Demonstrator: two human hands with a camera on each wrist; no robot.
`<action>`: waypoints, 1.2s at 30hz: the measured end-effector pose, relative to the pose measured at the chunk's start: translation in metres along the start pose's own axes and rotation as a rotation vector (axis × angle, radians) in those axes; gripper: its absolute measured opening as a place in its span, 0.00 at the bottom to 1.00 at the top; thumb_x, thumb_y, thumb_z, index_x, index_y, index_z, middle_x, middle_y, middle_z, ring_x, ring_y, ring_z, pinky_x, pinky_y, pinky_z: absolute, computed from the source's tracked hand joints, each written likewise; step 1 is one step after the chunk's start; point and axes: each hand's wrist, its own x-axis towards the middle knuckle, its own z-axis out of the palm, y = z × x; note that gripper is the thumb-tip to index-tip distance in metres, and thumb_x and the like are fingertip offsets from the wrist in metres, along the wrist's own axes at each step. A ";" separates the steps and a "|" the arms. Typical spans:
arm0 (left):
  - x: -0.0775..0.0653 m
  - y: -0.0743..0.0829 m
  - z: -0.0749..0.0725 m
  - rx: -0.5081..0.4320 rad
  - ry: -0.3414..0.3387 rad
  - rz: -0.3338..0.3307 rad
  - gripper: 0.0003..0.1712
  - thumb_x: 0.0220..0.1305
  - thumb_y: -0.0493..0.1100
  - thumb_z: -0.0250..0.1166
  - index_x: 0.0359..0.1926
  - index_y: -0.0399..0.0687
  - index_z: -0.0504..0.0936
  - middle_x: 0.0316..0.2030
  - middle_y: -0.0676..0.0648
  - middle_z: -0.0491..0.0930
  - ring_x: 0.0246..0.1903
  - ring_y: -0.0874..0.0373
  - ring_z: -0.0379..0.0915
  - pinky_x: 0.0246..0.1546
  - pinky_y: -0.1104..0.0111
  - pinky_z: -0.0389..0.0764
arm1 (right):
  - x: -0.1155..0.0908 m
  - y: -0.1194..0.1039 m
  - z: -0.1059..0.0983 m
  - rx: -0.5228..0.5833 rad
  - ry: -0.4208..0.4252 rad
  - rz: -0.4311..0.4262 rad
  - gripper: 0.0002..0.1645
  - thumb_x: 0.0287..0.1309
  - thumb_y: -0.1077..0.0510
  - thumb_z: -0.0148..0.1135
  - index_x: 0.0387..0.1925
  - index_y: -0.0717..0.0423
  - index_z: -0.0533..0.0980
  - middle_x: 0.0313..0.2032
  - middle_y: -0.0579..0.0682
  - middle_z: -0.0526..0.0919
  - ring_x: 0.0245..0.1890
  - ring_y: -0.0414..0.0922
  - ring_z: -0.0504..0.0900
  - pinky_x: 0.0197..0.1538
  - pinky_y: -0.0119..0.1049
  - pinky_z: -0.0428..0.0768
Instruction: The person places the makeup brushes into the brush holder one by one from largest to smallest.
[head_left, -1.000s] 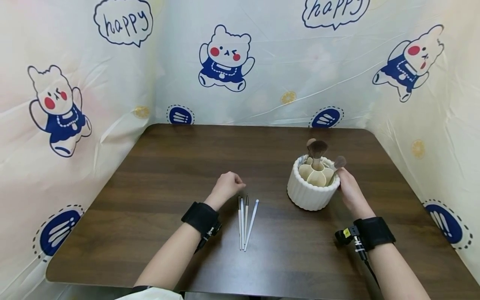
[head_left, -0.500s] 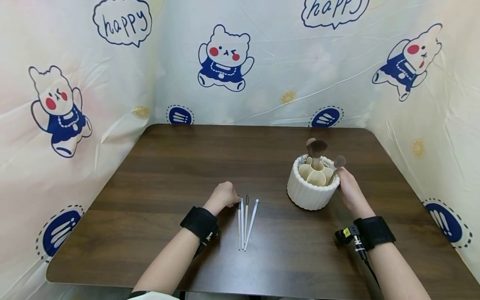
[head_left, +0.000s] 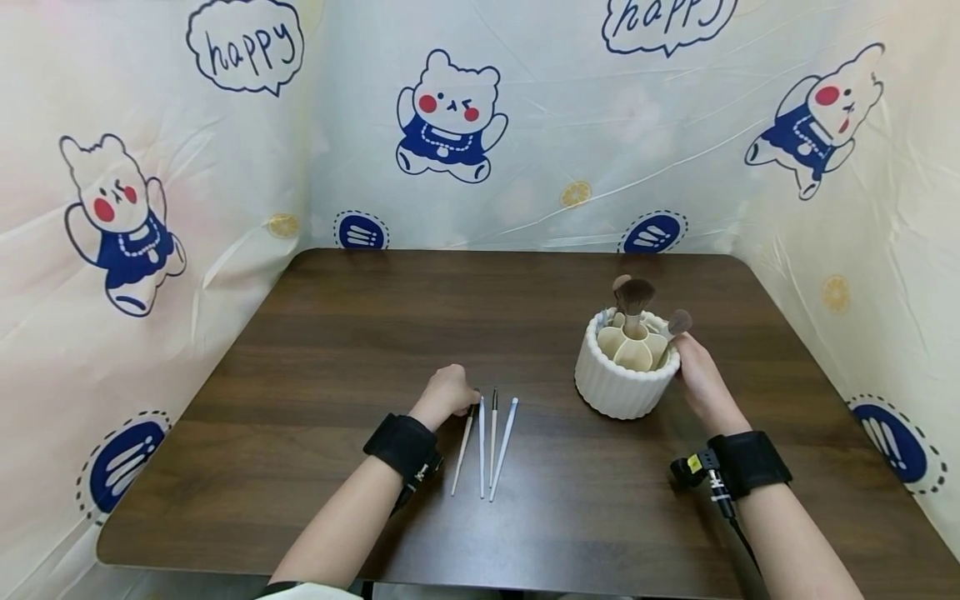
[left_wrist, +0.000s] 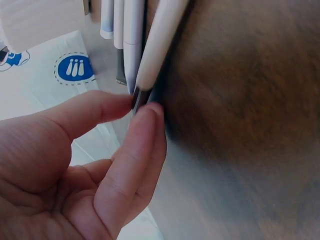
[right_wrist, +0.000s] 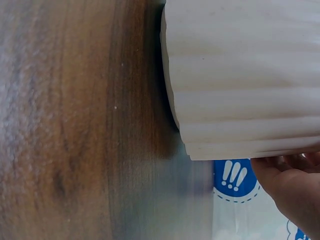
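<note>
My left hand point(head_left: 447, 392) pinches the dark end of a thin makeup brush point(head_left: 463, 450) between thumb and fingers. In the left wrist view the brush's pale handle point(left_wrist: 160, 47) slants up from the fingertips. Beside it on the table lie several more slim pale brushes point(head_left: 492, 446), side by side. At the right stands a white ribbed brush holder point(head_left: 622, 392) with a petal-shaped divider inside. My right hand point(head_left: 701, 379) holds the holder by its right side near the rim; its fingers are partly hidden behind the wall. The ribbed wall point(right_wrist: 245, 75) fills much of the right wrist view.
Large fluffy makeup brushes point(head_left: 635, 293) stand in the holder, one leaning over its right rim. The brown wooden table point(head_left: 360, 317) is backed by a printed curtain point(head_left: 540, 108). Black camera straps point(head_left: 401, 446) circle both wrists, and a cable hangs from the right one.
My left hand has come down and nearer to the leftmost thin brush and taken its dark end. That brush now slants left, apart from the others. The right hand and holder have stayed put.
</note>
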 end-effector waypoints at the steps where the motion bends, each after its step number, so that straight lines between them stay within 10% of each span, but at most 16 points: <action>1: 0.000 0.000 0.000 -0.001 0.003 -0.001 0.12 0.61 0.39 0.64 0.22 0.38 0.79 0.13 0.49 0.74 0.17 0.57 0.74 0.26 0.71 0.70 | 0.000 0.001 0.000 0.006 0.001 -0.006 0.33 0.73 0.44 0.33 0.70 0.59 0.54 0.64 0.46 0.62 0.59 0.31 0.61 0.52 0.18 0.65; 8: 0.004 0.002 -0.006 -0.032 0.030 -0.004 0.17 0.63 0.42 0.61 0.18 0.43 0.75 0.11 0.51 0.72 0.17 0.56 0.74 0.28 0.71 0.70 | 0.000 0.001 -0.001 0.012 -0.001 -0.007 0.32 0.73 0.45 0.33 0.69 0.58 0.55 0.64 0.46 0.61 0.59 0.31 0.60 0.52 0.18 0.65; 18: 0.008 0.016 -0.023 -0.125 0.157 0.143 0.30 0.61 0.37 0.58 0.03 0.49 0.59 0.05 0.55 0.54 0.09 0.63 0.46 0.18 0.74 0.54 | 0.001 0.002 0.000 0.011 0.001 -0.007 0.32 0.73 0.45 0.33 0.70 0.58 0.54 0.64 0.46 0.61 0.56 0.29 0.62 0.52 0.18 0.66; 25: 0.008 0.041 -0.033 -0.276 0.403 0.297 0.09 0.59 0.38 0.61 0.32 0.37 0.85 0.29 0.43 0.86 0.28 0.55 0.79 0.33 0.69 0.78 | 0.001 0.002 0.000 0.022 0.010 -0.010 0.31 0.73 0.47 0.33 0.69 0.58 0.55 0.63 0.45 0.62 0.56 0.29 0.62 0.52 0.18 0.65; 36: -0.005 0.091 -0.032 -0.676 0.570 0.590 0.09 0.61 0.35 0.62 0.41 0.35 0.79 0.37 0.39 0.83 0.38 0.50 0.81 0.42 0.68 0.82 | 0.001 0.001 0.000 0.017 0.019 0.000 0.25 0.73 0.48 0.32 0.65 0.53 0.59 0.57 0.38 0.65 0.52 0.27 0.63 0.51 0.18 0.66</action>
